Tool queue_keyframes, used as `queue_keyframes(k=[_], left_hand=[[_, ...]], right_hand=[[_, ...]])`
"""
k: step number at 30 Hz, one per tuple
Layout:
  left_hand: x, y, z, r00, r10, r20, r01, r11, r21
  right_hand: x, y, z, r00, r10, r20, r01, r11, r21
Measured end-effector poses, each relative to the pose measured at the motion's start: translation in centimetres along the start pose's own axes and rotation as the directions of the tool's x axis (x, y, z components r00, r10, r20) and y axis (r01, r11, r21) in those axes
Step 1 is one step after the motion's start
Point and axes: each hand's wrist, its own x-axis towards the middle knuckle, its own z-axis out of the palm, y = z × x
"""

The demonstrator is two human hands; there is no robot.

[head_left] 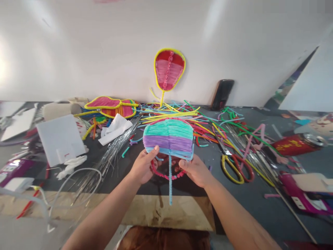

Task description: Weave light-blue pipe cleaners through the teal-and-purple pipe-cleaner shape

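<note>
Fan-shaped panel of fuzzy craft stems (168,133) sits between the two hands, held up over the near part of the dark bench (187,190). Key relation: its twisted light-blue stem (170,180) is the long axis, runs near-far roughly midway between the hands, free end pointing near. Neither hand clearly closer.

Left hand (143,168): gripping the panel's near left edge, thumb on the face, fingers mostly hidden. Right hand (197,170): gripping at the near right corner, thumb by the edge, fingers partly hidden.

Panel looks: teal band far, purple middle, light blue near, center ridge in line with the stem. Pinkish-red trim on the far edge; wavy pinkish-red loop (166,177) bows out on the near side, open inside. One light-blue end pokes loose near the left thumb.

Beyond it: multicolored pile of loose fuzzy stems (177,114). Farther, upright at the white panel (104,52): red-and-pink paddle shape with yellow rim (177,71), beads down its middle. Right: scissors with yellow and red handles (228,152), black phone (222,95) propped up, red can (296,144) on its side. Left: bundle of thin silvery wires (114,146), white square card (61,137).
</note>
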Motion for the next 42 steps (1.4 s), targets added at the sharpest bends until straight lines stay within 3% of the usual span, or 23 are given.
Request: queue_keyframes(k=[3,8,16,21,24,28,33,42], left_hand=[[0.2,0.2,-0.1,0.998,0.019,-0.06,-0.021,0.999,-0.038],[0.3,0.5,0.2,0.996,0.058,-0.075,-0.064,0.995,-0.075],[0.4,0.5,0.2,0.991,0.08,-0.107,-0.086,0.995,-0.054],[0.5,0.4,0.0,0.99,0.079,-0.117,-0.085,0.995,-0.044],[0.3,0.4,-0.1,0.997,0.044,-0.069,-0.045,0.999,-0.012],[0.2,0.0,-0.1,0.999,-0.026,-0.043,0.029,0.998,0.051],[0.3,-0.5,0.0,0.99,0.062,-0.124,-0.058,0.998,0.036],[0.1,-0.5,0.5,0.966,0.212,-0.148,-0.201,0.976,0.086]], right_hand=[[0.3,-0.5,0.1,0.993,-0.06,-0.105,0.071,0.991,0.112],[0.6,-1.3,0.0,0.95,-0.095,-0.299,0.138,0.983,0.124],[0.7,-1.0,-0.3,0.922,-0.066,-0.381,0.122,0.985,0.125],[0.7,-0.9,0.1,0.921,-0.069,-0.384,0.111,0.99,0.087],[0.7,-0.6,-0.1,0.907,-0.123,-0.403,0.149,0.988,0.033],[0.5,-0.5,-0.1,0.871,-0.272,-0.409,0.206,0.958,-0.2],[-0.2,-1.0,0.9,0.836,-0.41,-0.364,0.223,0.861,-0.458],[-0.4,-0.7,1.3,0.847,-0.4,-0.349,0.223,0.865,-0.45]])
